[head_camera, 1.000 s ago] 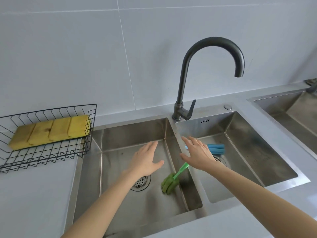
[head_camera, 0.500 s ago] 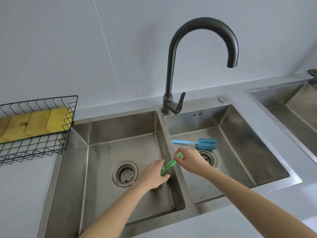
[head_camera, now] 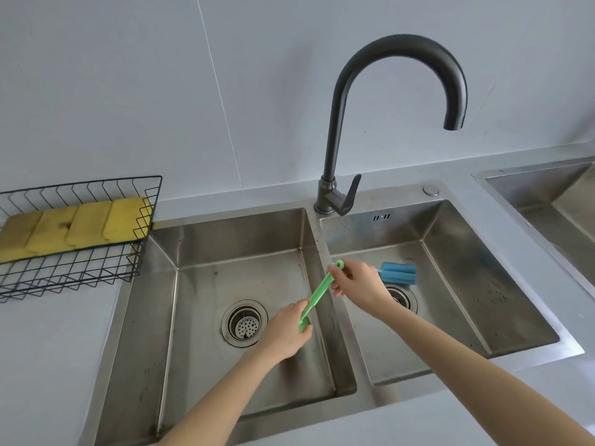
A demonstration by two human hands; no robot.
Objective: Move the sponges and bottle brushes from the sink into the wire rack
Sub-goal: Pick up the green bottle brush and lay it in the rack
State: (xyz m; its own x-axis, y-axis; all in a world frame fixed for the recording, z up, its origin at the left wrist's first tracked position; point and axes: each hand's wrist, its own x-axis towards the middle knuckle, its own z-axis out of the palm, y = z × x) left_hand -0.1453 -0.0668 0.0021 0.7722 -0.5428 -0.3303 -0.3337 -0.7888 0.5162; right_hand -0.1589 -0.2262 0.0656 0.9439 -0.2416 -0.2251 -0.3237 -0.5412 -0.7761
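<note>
The left hand (head_camera: 288, 329) is gripping the sponge head of the green plastic bottle brush (head_camera: 318, 294), while the right hand (head_camera: 355, 286) is pinching its handle near the looped end. Held at both ends, the brush is slanting above the divider of the stainless steel double sink (head_camera: 199, 252), probably so the long handle is not swinging as it comes out. Half a second ago the brush was lying lower in the left basin; it is now being raised. The blue sponge-headed bottle brush (head_camera: 397, 273) is lying unmoved in the right basin by the drain. The black wire rack (head_camera: 80, 275) is sitting on the grey table (head_camera: 48, 365), already holding a yellow grooved sponge (head_camera: 70, 230).
</note>
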